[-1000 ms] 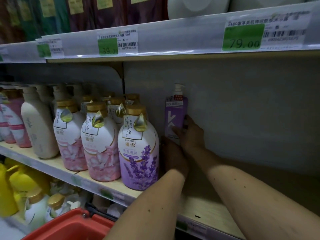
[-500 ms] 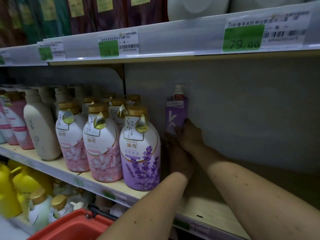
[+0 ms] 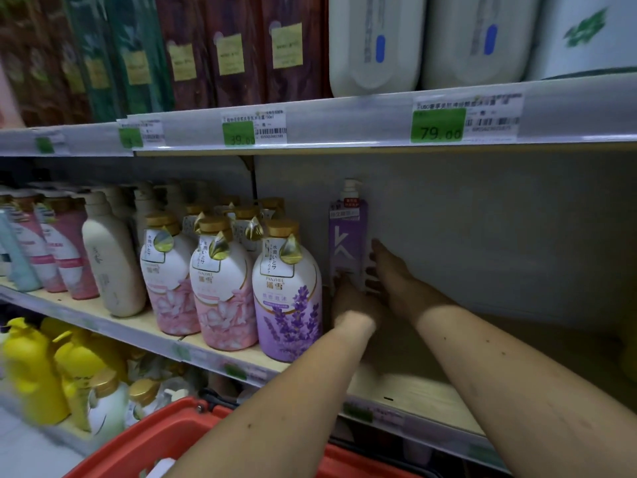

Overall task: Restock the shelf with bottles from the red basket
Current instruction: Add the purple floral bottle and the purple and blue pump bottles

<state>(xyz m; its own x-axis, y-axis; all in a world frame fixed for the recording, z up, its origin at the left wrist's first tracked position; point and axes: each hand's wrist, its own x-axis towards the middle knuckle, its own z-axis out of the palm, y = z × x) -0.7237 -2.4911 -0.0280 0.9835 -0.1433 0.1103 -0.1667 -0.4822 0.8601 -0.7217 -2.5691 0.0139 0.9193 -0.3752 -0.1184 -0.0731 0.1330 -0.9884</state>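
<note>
Both hands' grip grasping purple pump bottle [image 3: 347,243], left hand [image 3: 351,298] low, right hand [image 3: 387,270] beside, upright on shelf [image 3: 413,391]

Pale wooden shelf [image 3: 431,388]: open room right of tall purple pump bottle [image 3: 347,246]. Left blocked by round lavender-printed gold-capped bottle [image 3: 287,301]; white upper shelf edge [image 3: 344,122] limits height.

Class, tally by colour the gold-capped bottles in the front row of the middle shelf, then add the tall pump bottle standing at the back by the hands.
Pink-flowered bottles: 2
Lavender-flowered bottle: 1
Purple pump bottle: 1
Total: 4
</note>
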